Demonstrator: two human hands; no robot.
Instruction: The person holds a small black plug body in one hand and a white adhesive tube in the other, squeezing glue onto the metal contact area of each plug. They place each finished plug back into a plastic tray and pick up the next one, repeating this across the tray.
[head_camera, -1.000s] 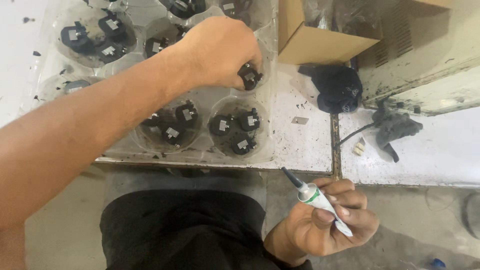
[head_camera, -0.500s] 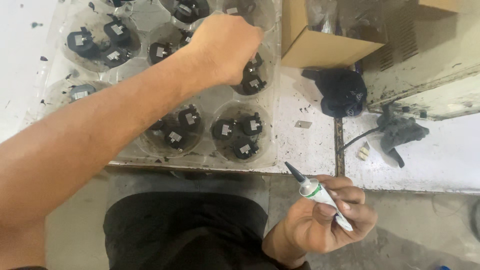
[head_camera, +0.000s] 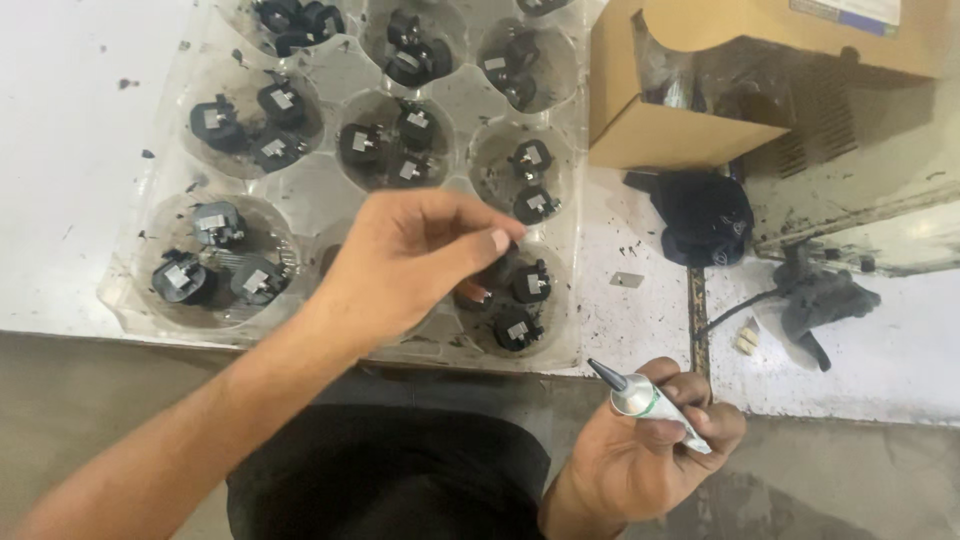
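Note:
A clear plastic tray (head_camera: 322, 196) with round wells lies on the white table, each well holding a few small black parts (head_camera: 530, 283) with metal tabs. My left hand (head_camera: 405, 262) reaches over the tray's near wells, its fingers pinched around one black part (head_camera: 478, 288) that is mostly hidden under them. My right hand (head_camera: 655, 455) is below the table edge, closed on a small silver tube (head_camera: 655, 405) with a green band. The tube's black nozzle points up and left.
An open cardboard box (head_camera: 650, 135) stands at the back right. In front of it lies a black lump (head_camera: 705, 215), and to its right a black cabled piece (head_camera: 822, 300) and a small white connector (head_camera: 745, 340). A metal chip (head_camera: 627, 280) lies beside the tray.
My left hand has drawn back from a well in the tray's middle towards the near wells, fingers still pinched. My right hand with the tube has barely moved.

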